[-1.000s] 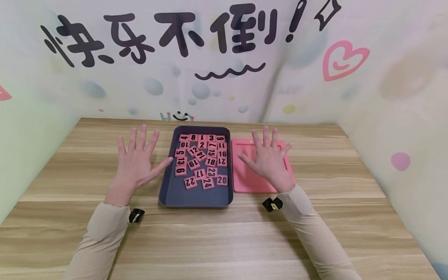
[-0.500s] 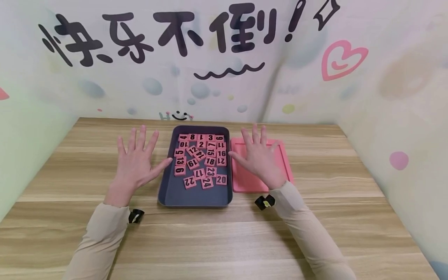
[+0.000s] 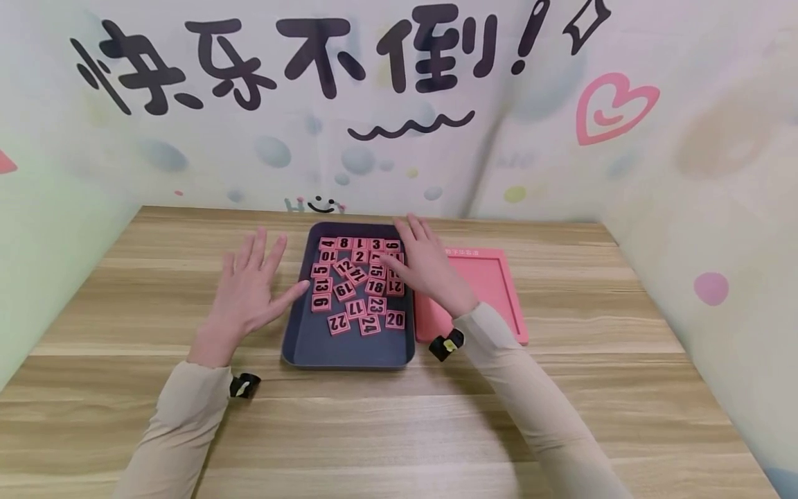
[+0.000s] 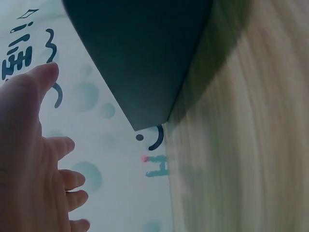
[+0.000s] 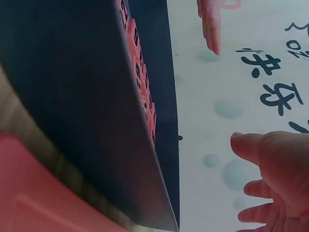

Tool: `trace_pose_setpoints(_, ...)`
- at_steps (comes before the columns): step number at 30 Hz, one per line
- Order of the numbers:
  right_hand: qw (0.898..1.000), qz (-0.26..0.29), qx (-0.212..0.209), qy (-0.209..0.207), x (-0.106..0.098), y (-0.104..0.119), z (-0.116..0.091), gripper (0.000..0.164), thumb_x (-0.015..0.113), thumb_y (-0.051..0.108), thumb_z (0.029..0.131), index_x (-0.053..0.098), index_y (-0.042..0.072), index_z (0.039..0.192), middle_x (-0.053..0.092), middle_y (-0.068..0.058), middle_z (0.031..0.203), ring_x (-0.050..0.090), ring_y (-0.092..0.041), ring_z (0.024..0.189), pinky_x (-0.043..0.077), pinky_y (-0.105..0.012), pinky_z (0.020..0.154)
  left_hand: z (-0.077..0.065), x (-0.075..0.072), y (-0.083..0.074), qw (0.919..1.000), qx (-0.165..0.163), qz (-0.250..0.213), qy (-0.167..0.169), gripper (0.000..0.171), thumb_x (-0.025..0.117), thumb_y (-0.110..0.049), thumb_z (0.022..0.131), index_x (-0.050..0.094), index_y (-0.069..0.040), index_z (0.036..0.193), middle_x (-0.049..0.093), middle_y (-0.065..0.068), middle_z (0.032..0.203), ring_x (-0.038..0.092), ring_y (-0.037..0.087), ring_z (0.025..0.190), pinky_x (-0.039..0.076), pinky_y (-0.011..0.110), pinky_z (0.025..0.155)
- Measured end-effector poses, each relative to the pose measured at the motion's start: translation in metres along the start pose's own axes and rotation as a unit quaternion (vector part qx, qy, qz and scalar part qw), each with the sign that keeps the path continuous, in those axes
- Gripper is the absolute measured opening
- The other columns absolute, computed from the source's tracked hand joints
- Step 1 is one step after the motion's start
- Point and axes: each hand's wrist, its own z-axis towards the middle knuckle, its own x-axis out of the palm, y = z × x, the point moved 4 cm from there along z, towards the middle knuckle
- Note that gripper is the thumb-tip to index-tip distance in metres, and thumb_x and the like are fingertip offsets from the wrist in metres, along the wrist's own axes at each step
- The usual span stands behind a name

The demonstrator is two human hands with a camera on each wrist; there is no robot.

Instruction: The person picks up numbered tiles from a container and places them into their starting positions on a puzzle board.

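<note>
A dark grey tray [image 3: 349,352] holds several pink number tiles [image 3: 339,324] with black digits, lying loosely at various angles. Right beside it is a pink square frame [image 3: 486,291] with a raised border. Over the tray's right side hovers my right hand [image 3: 430,267], fingers extended, covering some tiles near the 7 and 16. My left hand [image 3: 246,291] hangs left of the tray with spread fingers, its thumb near the left rim. In the left wrist view the tray's outer wall [image 4: 140,63] stands beside that hand. Neither hand holds anything.
A wood-grain table [image 3: 349,436] carries everything. Behind it rises a white backdrop [image 3: 224,159] with black lettering and bubbles, and side panels close in at left and right. Each wrist wears a small black camera [image 3: 446,344].
My right hand has moved left from above the pink frame to above the tray's right side, its fingers now closer together. The left hand has barely moved. The tiles stay put.
</note>
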Motion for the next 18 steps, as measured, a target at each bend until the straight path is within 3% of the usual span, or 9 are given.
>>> trace_pose_setpoints(3,0.999,0.024,-0.02,-0.006,0.005,0.002,0.013,0.068,0.057,0.034,0.093,0.027,0.005,0.147,0.026,-0.019,0.15,0.025,-0.033,0.137,0.025,-0.045,0.111,0.004,0.004,0.0,0.9975,0.004,-0.068,0.015,0.083,0.038,-0.058,0.093,0.009,-0.005,0.15,0.0,0.024,0.154,0.003,0.041,0.139,0.007,0.059,0.11)
trace_pose_setpoints(6,0.998,0.056,-0.026,-0.007,0.009,0.004,0.026,0.064,0.061,0.026,0.092,0.032,0.005,0.144,0.037,-0.017,0.145,0.036,-0.03,0.131,0.033,-0.042,0.107,0.007,0.01,-0.001,0.9871,0.005,-0.158,0.024,0.079,0.043,-0.047,0.096,0.009,-0.001,0.149,0.005,0.024,0.153,0.007,0.041,0.139,0.011,0.055,0.111)
trace_pose_setpoints(10,0.997,0.078,-0.022,0.015,0.014,0.007,0.042,0.052,0.063,0.02,0.091,0.045,0.005,0.138,0.049,-0.014,0.136,0.046,-0.027,0.124,0.04,-0.04,0.102,0.013,0.018,-0.004,0.9623,-0.008,-0.271,0.023,0.071,0.049,-0.028,0.098,0.012,0.008,0.146,0.016,0.029,0.15,0.018,0.043,0.136,0.019,0.052,0.11)
trace_pose_setpoints(13,0.995,0.087,-0.015,0.046,0.018,0.011,0.053,0.044,0.062,0.017,0.092,0.051,0.005,0.133,0.054,-0.012,0.131,0.05,-0.024,0.119,0.042,-0.037,0.099,0.016,0.025,-0.005,0.9395,-0.042,-0.34,0.016,0.06,0.05,-0.014,0.097,0.021,0.014,0.142,0.028,0.033,0.143,0.032,0.043,0.13,0.03,0.048,0.106)
trace_pose_setpoints(16,0.992,0.1,-0.011,0.071,0.024,0.014,0.064,0.039,0.06,0.012,0.092,0.054,0.004,0.13,0.057,-0.012,0.127,0.053,-0.023,0.115,0.043,-0.034,0.097,0.018,0.031,-0.004,0.9175,-0.083,-0.389,0.005,0.049,0.048,-0.004,0.096,0.031,0.016,0.137,0.039,0.034,0.136,0.043,0.042,0.124,0.039,0.044,0.101)
trace_pose_setpoints(18,0.99,0.116,-0.013,0.078,0.029,0.014,0.07,0.035,0.058,0.008,0.092,0.056,0.002,0.127,0.059,-0.013,0.123,0.054,-0.023,0.113,0.044,-0.033,0.095,0.017,0.035,-0.002,0.9106,-0.106,-0.399,0.0,0.045,0.048,0.001,0.094,0.036,0.015,0.135,0.043,0.033,0.133,0.047,0.04,0.12,0.041,0.043,0.099)
